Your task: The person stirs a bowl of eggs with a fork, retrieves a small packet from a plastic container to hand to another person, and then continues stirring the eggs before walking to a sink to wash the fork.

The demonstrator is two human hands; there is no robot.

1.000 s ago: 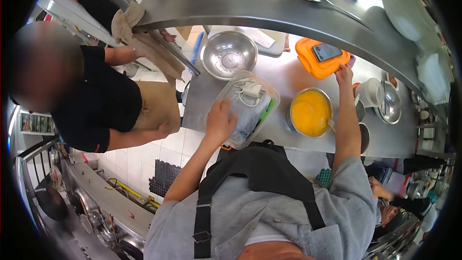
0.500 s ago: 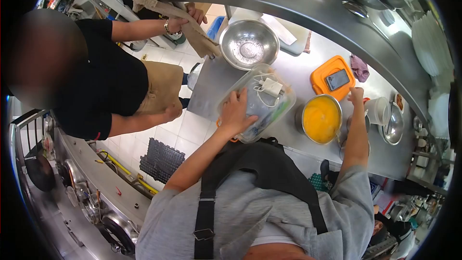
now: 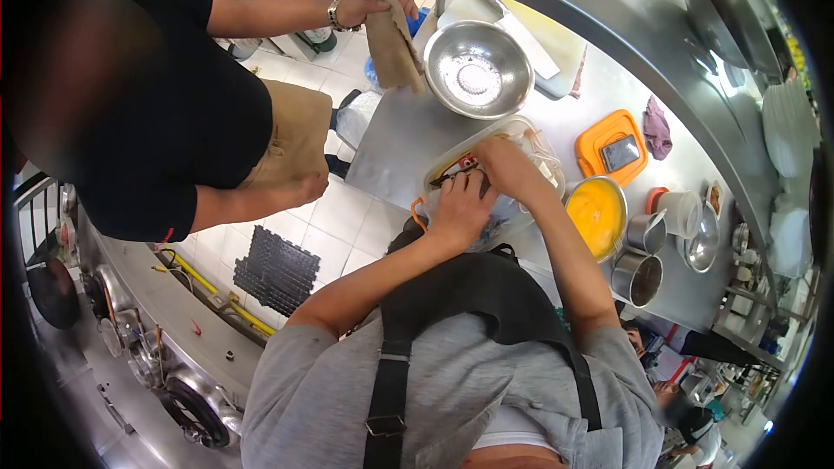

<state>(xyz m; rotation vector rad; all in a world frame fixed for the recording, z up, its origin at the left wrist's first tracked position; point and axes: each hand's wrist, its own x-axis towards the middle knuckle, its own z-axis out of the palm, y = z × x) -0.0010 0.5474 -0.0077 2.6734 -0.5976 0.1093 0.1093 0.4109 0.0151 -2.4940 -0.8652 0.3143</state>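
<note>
A clear plastic tub (image 3: 432, 179) stands at the table's near edge, holding white cables (image 3: 543, 161) and a jumble of small items. My left hand (image 3: 464, 208) is over the tub's near left part, fingers curled down beside a dark item (image 3: 453, 177). My right hand (image 3: 508, 167) reaches in from the right, fingers bent down and pressed close to the left fingertips. What the fingers grip is hidden beneath them. Right of the tub is a steel pot of yellow liquid (image 3: 596, 215). Behind the tub sits a steel bowl (image 3: 479, 69).
An orange lid (image 3: 593, 146) carries a phone (image 3: 619, 153), near a purple cloth (image 3: 658, 128). Small steel pots (image 3: 637, 278) and a white tub (image 3: 680, 214) stand at right. A knife (image 3: 532, 46) lies behind. At left, a person (image 3: 208, 130) holds a brown cloth (image 3: 391, 43). A shelf (image 3: 599, 0) overhangs the table.
My right hand has moved left from beside the pot into the tub. My left hand has shifted from the tub's top to its contents. The white charger is no longer seen on top.
</note>
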